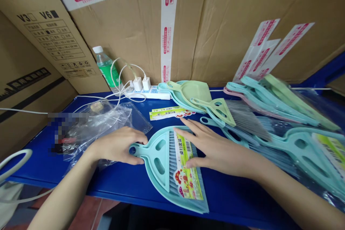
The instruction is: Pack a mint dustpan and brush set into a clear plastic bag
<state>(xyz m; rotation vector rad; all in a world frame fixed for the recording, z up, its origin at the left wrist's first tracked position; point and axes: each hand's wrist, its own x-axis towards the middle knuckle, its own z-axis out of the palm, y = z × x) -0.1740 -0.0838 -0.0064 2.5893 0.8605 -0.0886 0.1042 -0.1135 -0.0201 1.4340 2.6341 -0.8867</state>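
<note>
A light blue dustpan-and-brush set [164,167] lies on the blue table [126,183] in front of me, with a colourful paper label [187,170] across its bristles. My left hand [118,145] grips the set's handle end at the left. My right hand [212,149] lies flat, fingers spread, pressing on the label and the brush. Spare labels [168,113] lie just behind the set.
Clear plastic bags [102,122] are heaped at the left. Loose green and blue dustpans and brushes [205,102] and bagged sets [296,133] fill the right. A water bottle [106,66] and power strip with chargers [147,91] stand against the cardboard boxes [215,25] behind.
</note>
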